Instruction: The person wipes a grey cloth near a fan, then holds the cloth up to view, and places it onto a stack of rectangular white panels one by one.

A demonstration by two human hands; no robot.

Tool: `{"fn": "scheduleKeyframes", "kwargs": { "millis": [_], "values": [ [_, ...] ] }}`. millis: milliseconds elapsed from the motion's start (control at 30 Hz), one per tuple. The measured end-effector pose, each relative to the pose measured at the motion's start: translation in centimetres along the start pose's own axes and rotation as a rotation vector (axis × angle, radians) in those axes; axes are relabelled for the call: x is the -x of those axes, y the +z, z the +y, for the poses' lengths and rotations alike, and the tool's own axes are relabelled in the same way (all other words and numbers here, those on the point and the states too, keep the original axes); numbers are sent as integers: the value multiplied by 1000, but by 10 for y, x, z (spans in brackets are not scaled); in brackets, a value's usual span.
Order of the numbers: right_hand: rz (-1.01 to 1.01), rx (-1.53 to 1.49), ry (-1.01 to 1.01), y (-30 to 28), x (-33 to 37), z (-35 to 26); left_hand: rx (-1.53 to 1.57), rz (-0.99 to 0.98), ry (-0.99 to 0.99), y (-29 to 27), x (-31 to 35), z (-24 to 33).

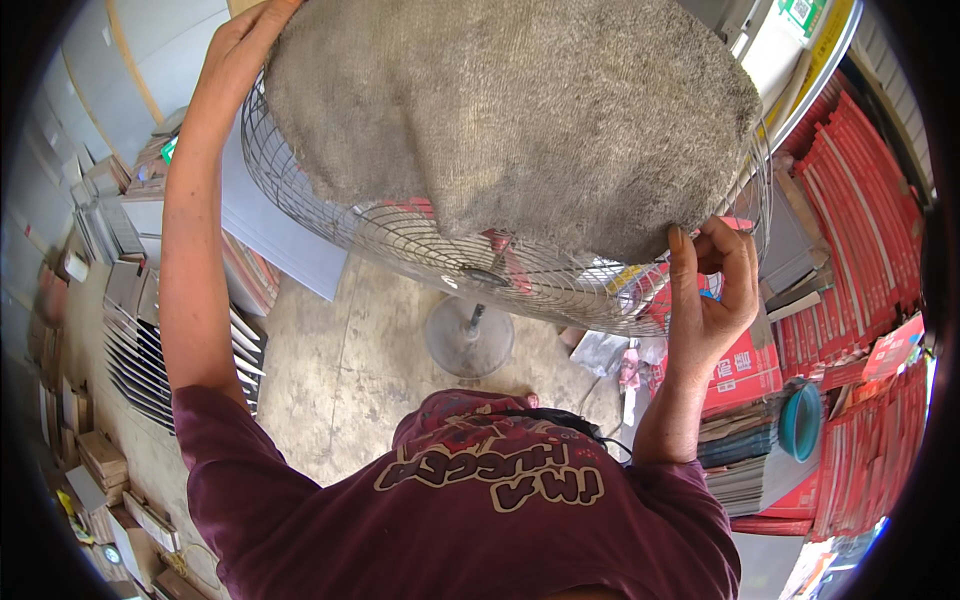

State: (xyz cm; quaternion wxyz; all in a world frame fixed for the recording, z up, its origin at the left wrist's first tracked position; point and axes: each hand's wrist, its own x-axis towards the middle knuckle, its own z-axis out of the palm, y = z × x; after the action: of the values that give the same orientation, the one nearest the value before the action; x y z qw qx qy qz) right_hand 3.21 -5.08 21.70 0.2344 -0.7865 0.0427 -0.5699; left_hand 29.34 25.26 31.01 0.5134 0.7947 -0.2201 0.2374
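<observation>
A big, worn grey-brown cloth (520,120) hangs in front of me and covers much of a standing fan's wire cage (400,235). At the upper left, my left hand (245,30) is raised to the cloth's edge with curled fingers, partly cut off by the picture's top. Lower down on the right, my right hand (718,285) pinches the cloth's bottom corner between thumb and fingers, close to the cage's rim. Reddish fan blades show through the wires below the cloth. The fan's round base (450,350) stands on the floor.
Stacks of red-edged flat boxes (850,210) fill the right side, with a teal basin (799,420) among them. To the left are a rack of slanted flat panels (150,345), a pale board (285,240) and piled boxes (102,460). The concrete floor (320,350) is stained.
</observation>
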Motion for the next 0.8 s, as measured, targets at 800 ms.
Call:
{"fn": "scheduleKeyframes", "kwargs": {
  "millis": [800],
  "values": [
    [-174,-926,-129,-9,14,-26,798,395,161,-42,95,20]
  ]
}}
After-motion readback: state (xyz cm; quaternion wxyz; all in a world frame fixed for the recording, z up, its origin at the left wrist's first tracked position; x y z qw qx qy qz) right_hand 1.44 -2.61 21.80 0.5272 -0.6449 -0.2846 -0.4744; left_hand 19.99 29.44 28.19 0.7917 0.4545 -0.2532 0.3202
